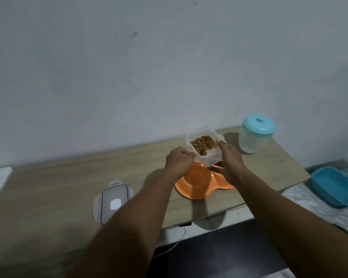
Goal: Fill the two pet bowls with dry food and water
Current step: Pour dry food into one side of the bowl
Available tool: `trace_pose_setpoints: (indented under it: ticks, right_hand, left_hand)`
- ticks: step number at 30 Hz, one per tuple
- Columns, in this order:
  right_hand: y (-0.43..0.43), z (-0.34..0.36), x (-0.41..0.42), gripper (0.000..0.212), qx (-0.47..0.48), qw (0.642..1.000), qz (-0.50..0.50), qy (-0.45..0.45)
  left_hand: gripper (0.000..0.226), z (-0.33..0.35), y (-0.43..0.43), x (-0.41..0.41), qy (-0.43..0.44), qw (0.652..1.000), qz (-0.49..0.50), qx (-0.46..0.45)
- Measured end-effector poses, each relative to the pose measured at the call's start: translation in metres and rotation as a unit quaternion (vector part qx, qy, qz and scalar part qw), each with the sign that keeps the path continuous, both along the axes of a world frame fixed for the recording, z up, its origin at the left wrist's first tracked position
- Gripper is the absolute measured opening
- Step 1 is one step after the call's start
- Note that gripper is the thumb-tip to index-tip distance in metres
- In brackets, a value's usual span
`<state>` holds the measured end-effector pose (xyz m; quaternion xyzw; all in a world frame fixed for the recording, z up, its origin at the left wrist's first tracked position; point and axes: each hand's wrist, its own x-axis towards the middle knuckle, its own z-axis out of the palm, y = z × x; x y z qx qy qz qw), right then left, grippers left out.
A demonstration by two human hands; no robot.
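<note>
An orange double pet bowl (pixel 197 185) lies on the wooden table (pixel 68 181). Above it I hold a clear plastic container (pixel 209 157) of brown dry food (pixel 204 144), tipped toward me. My left hand (pixel 178 160) grips its left side and my right hand (pixel 230 162) grips its right side. The visible left bowl looks empty; the right bowl is mostly hidden behind my right hand. A clear jar with a teal lid (pixel 256 134) stands at the back right of the table, a pale liquid inside it.
The container's clear lid with a blue seal (pixel 114 199) lies flat on the table to the left. A teal tub (pixel 335 186) sits off the table's right edge. A white cable (pixel 176 242) hangs below the front edge. A wall backs the table.
</note>
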<state>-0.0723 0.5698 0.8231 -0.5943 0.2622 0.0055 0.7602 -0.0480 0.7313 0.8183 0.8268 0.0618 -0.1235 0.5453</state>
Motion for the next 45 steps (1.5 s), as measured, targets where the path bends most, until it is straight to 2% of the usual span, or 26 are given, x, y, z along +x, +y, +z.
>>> trace_pose_setpoints:
  ticks: [2,4,7,9,12,17,19,22,26,34,45]
  right_hand:
    - [-0.028,-0.004,-0.005,0.040,-0.061,0.998,0.000,0.017]
    - [-0.050,-0.007,-0.007,0.049,-0.150,0.988,0.008,0.023]
    - [-0.072,-0.008,-0.005,0.067,-0.267,0.962,0.056,0.007]
    - [-0.077,-0.005,-0.003,0.061,-0.335,0.937,0.097,-0.026]
    - [-0.078,-0.006,0.004,0.046,-0.425,0.891,0.142,-0.072]
    - [-0.065,-0.006,0.012,0.070,-0.528,0.818,0.213,-0.083]
    - [-0.060,-0.004,0.014,0.074,-0.561,0.787,0.238,-0.094]
    - [-0.052,-0.004,0.017,0.070,-0.597,0.754,0.256,-0.099]
    - [-0.047,-0.006,0.022,0.064,-0.613,0.739,0.259,-0.105]
    - [-0.035,-0.006,0.024,0.066,-0.649,0.703,0.263,-0.123]
    - [-0.038,-0.007,0.025,0.066,-0.640,0.719,0.245,-0.117]
  left_hand:
    - [0.057,-0.024,0.000,-0.009,-0.001,0.992,-0.075,0.105]
    - [0.087,-0.052,0.004,-0.017,-0.006,0.973,-0.125,0.194]
    - [0.112,-0.085,0.004,-0.022,-0.014,0.959,-0.145,0.243]
    - [0.120,-0.099,-0.001,-0.022,-0.020,0.948,-0.148,0.280]
    - [0.118,-0.109,-0.009,-0.023,-0.038,0.935,-0.135,0.326]
    - [0.120,-0.115,-0.011,-0.017,-0.034,0.948,-0.108,0.298]
    - [0.118,-0.113,-0.011,-0.016,-0.019,0.961,-0.095,0.260]
    - [0.117,-0.111,-0.011,-0.017,-0.011,0.963,-0.098,0.252]
    - [0.117,-0.110,-0.010,-0.015,0.003,0.963,-0.098,0.251]
    - [0.118,-0.111,-0.010,-0.013,0.009,0.962,-0.105,0.253]
    - [0.118,-0.109,-0.010,-0.015,0.011,0.959,-0.102,0.262]
